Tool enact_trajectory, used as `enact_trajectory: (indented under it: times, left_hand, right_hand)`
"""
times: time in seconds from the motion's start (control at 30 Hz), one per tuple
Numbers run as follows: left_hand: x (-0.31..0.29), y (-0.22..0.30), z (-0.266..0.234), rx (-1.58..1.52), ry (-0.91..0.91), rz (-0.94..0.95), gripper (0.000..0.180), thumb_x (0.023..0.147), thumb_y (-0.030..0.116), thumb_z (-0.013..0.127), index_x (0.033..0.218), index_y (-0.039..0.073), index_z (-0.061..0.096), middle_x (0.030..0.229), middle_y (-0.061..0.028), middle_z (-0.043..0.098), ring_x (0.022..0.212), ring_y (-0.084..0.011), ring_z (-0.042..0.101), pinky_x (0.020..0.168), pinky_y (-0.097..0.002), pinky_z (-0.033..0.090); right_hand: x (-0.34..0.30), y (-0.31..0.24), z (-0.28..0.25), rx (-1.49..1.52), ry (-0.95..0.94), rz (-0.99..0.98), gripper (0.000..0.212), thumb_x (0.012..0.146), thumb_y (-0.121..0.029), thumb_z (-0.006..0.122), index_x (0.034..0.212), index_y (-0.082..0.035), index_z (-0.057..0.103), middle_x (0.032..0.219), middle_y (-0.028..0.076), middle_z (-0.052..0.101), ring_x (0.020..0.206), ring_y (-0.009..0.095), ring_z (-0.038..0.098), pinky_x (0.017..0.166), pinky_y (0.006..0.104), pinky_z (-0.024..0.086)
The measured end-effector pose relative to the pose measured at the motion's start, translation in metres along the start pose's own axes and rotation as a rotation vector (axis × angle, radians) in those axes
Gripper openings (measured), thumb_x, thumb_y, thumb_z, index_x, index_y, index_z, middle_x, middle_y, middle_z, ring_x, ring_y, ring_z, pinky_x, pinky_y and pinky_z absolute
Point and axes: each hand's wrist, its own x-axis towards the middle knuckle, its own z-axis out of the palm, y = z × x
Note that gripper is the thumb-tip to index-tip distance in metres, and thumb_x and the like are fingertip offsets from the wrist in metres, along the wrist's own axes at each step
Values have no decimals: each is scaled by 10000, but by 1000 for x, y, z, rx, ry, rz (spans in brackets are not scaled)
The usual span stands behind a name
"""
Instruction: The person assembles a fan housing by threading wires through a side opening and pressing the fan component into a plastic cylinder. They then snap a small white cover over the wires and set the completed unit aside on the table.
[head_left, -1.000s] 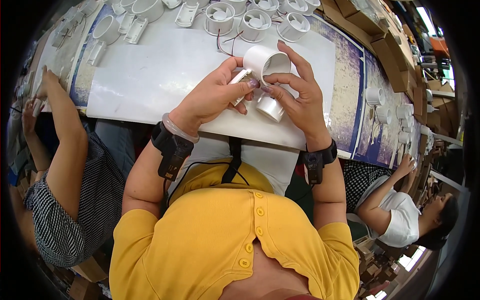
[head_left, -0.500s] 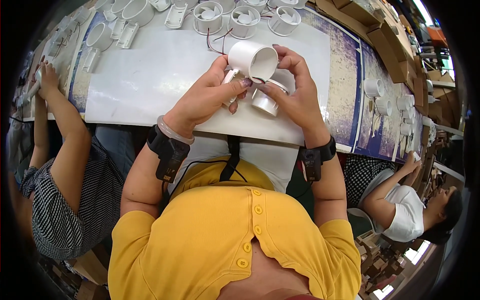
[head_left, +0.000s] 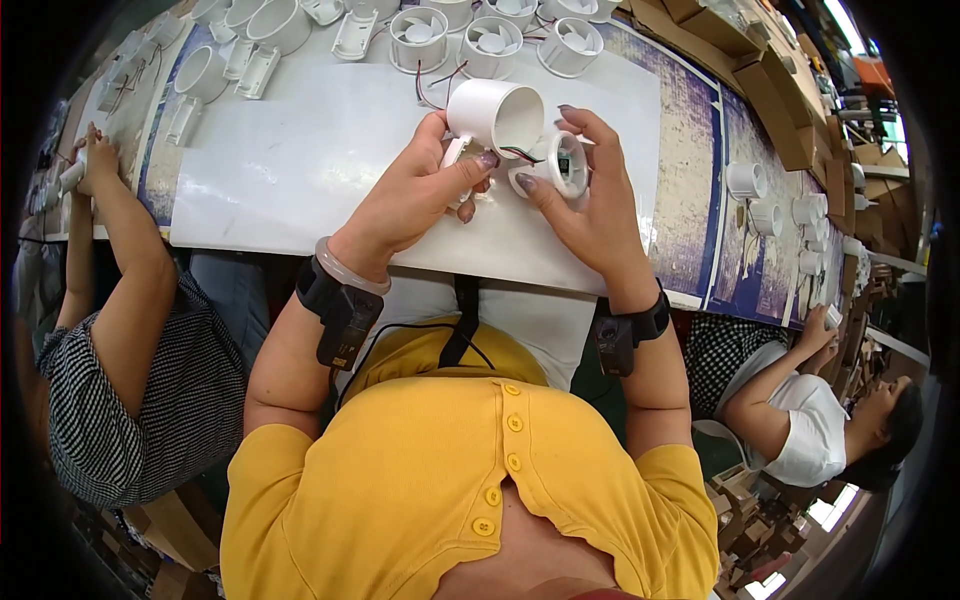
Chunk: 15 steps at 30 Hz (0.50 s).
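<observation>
My left hand [head_left: 408,205] is closed on a white plastic cylinder [head_left: 478,112], whose hollow end faces right; a white handle-like part [head_left: 455,155] hangs below it by my fingers. Thin dark and red wires [head_left: 520,154] run from the cylinder's lower rim to a round white cup-shaped part [head_left: 568,166]. That part is gripped between the thumb and fingers of my right hand [head_left: 600,205]. Its open side is turned to the right, and a small dark piece shows inside. Both parts are held above the white table sheet [head_left: 300,170].
Several white fan housings [head_left: 492,40] with wires stand along the far side. More white cylinders and handle shells [head_left: 257,72] lie at the far left. Cardboard boxes [head_left: 775,100] line the right edge. Co-workers sit on both sides, a checked sleeve [head_left: 130,400] at left.
My right hand has lifted and turned the round part, so its open side now shows beside the cylinder. The cylinder in my left hand has shifted slightly left.
</observation>
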Motion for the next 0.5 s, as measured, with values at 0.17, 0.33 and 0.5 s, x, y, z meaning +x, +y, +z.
enact_trajectory:
  times: [0.17,0.33,0.5]
  left_hand:
    - [-1,1,3,33,36,-7,428,940,121,583,1259,13,319,1037,-70,543,844,-112,546,565,-244,477]
    - [-1,3,10,90,58,4,392,941,121,558,1233,9,323,1021,-74,540,836,-108,546,551,-244,483]
    - [-1,5,9,72,72,-11,382,933,124,539,1223,3,321,1008,-77,540,834,-107,549,537,-246,488]
  right_hand:
    - [0,-6,6,-302,126,-210,352,817,-122,715,1157,-180,647,1275,138,519,1110,298,550,905,361,466]
    - [1,-12,10,-384,165,-191,221,830,-119,697,1032,-210,705,1293,130,516,1080,293,551,873,359,476]
    - [1,-15,13,-479,160,-194,285,823,-125,696,1091,-221,680,1303,112,516,1042,289,544,854,370,478]
